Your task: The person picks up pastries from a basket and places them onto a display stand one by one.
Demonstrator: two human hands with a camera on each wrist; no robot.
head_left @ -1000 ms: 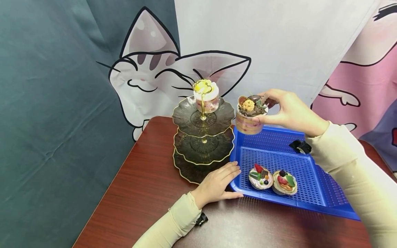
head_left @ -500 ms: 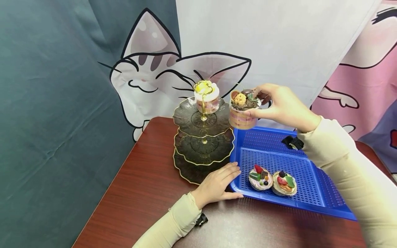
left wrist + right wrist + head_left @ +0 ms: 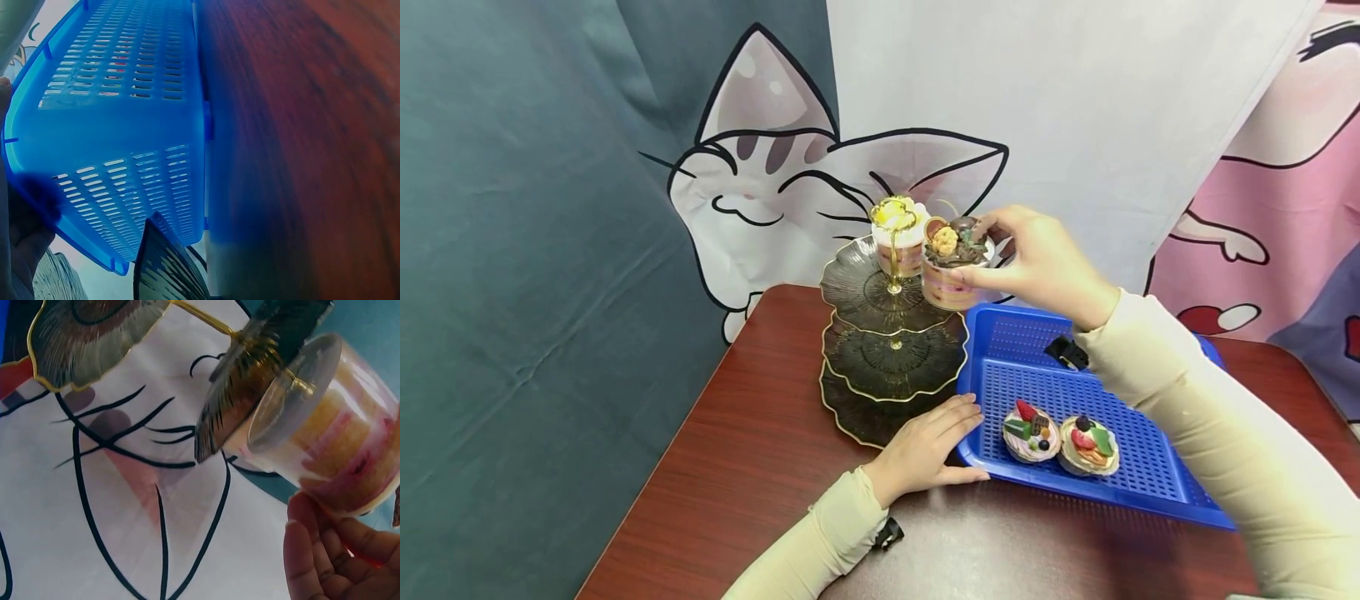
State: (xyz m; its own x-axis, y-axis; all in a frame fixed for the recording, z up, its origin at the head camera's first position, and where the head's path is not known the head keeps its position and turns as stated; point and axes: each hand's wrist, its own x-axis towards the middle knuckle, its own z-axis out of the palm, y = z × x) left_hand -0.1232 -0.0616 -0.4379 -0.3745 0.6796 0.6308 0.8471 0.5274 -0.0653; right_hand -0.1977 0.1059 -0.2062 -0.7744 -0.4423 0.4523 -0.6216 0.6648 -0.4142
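Note:
In the head view my right hand [image 3: 1041, 262] pinches a clear cup of layered cake [image 3: 951, 290] between thumb and fingers. Chocolate cream, a round biscuit and a nut-like piece top it. The cup is upright and overlaps the right side of the top plate of a three-tier cake stand [image 3: 895, 371]; the right wrist view shows its clear base [image 3: 294, 403] close to that plate's edge. Another cake cup [image 3: 901, 257], white and yellow on top, sits on the top plate behind the gold post. My left hand [image 3: 925, 446] rests with extended fingers on the near-left corner of a blue basket [image 3: 1120, 408].
Two fruit tarts, one with a strawberry [image 3: 1032, 432] and one with a green leaf [image 3: 1088, 447], lie side by side in the basket's front. All stands on a reddish wooden table [image 3: 722, 467]. Behind hangs a cartoon-cat curtain [image 3: 917, 75].
My right hand has carried the chocolate-topped cake cup leftward from above the basket to the top plate of the stand. The left hand stays at the basket corner.

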